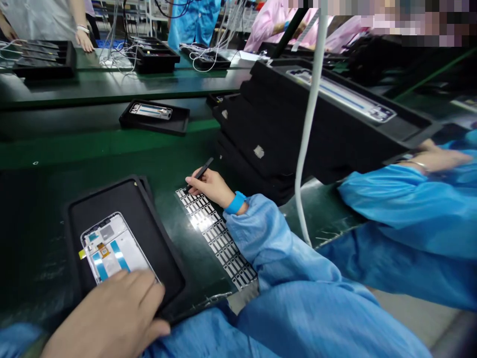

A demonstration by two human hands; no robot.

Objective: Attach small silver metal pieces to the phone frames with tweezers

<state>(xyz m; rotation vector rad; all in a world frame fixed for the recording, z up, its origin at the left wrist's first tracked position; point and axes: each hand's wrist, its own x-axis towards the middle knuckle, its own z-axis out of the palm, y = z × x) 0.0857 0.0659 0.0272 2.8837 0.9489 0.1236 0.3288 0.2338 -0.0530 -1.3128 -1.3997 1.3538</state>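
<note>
My left hand (pixel 112 313) lies over the lower end of a phone frame (pixel 126 243), thumb apart and fingertips partly hidden. The frame has blue strips, an orange flex piece and a yellow tab, and rests in a black tray (pixel 160 248). A pair of dark tweezers (pixel 204 168) is pinched in my right hand (pixel 213 186), which wears a blue wristband. That hand is at the far end of a sheet of small black-and-white stickers (pixel 219 238); whether the tweezer tips touch it is hidden.
To the right leans a tall stack of black trays (pixel 268 134), its top one holding a phone frame (pixel 343 94). A white cable (pixel 313 109) hangs before it. Another tray (pixel 179 122) sits farther back. A co-worker's hand (pixel 436 156) is at the stack; other people stand across the bench.
</note>
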